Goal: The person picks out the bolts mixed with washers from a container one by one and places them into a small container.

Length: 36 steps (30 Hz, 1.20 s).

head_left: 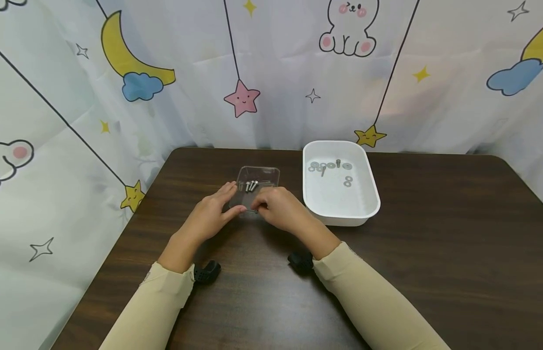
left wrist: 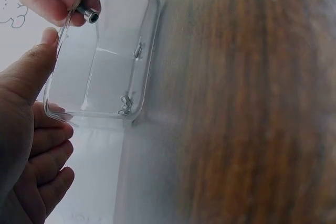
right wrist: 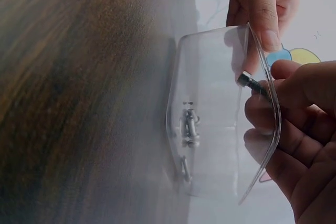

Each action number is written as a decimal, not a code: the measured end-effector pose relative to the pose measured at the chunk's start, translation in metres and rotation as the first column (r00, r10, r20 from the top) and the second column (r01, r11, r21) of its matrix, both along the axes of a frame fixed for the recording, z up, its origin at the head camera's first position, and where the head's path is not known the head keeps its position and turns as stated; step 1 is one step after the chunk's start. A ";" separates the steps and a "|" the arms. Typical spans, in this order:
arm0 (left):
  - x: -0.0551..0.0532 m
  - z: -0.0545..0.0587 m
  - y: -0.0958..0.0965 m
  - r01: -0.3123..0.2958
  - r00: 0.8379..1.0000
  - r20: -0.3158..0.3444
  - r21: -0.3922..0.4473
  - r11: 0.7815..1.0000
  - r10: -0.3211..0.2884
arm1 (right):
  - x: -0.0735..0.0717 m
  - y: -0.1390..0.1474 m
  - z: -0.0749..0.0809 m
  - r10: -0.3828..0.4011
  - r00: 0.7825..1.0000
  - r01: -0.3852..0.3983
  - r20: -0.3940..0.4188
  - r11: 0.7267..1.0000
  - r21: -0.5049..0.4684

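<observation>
— Where is the person's right hand (head_left: 280, 206)?

— Over the near right part of the clear box (head_left: 260, 173). Its thumb and fingers pinch a metal socket-head screw (right wrist: 244, 78), the head pointing away from the fingertips. The held screw is beside the box's rim; whether it dips below that rim is hard to tell

— And the left hand (head_left: 205, 216)?

— It grasps nothing. Its fingers lie relaxed and fairly straight along the left side of the box, with the thumb near the closest corner. How firmly it touches the wall cannot be told

— Is there anything inside the box?

— A few more screws (head_left: 252, 186), lying close together on the bottom towards the back, blurred in the wrist views

— What stands to the right?

— A white tray (head_left: 341, 204), apart from the box on the same dark wooden table (head_left: 429, 233). Several flat washers (head_left: 347, 166) are scattered in it, mostly towards the back, with two small screws (head_left: 338, 163) among them

— And around all that?

— The person wears pale sleeves (head_left: 372, 291) and a black device (head_left: 207, 272) at each wrist. Behind the table hangs a white curtain (head_left: 289, 63) printed with stars, moons and clouds
</observation>
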State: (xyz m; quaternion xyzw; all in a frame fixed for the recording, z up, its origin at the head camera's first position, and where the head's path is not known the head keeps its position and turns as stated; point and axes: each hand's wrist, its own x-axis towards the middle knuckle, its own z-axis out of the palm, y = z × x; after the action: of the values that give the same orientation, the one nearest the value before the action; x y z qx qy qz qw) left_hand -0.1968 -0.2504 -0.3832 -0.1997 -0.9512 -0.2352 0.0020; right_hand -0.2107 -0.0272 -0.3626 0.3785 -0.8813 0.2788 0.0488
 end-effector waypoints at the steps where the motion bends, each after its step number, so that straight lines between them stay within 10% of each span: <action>1: 0.000 0.000 0.000 0.001 1.000 0.001 0.001 1.000 -0.001 | 0.000 0.000 0.000 0.004 1.000 -0.004 0.005 1.000 0.002; 36: 0.000 0.001 0.000 0.005 1.000 0.007 -0.004 1.000 -0.005 | 0.004 0.001 0.002 0.009 1.000 -0.009 0.011 0.997 0.075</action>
State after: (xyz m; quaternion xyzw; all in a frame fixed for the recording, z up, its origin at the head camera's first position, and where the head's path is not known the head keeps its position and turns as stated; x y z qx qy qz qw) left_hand -0.1970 -0.2502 -0.3819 -0.2011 -0.9513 -0.2338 -0.0021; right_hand -0.2068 -0.0266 -0.3609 0.3825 -0.8896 0.2479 0.0285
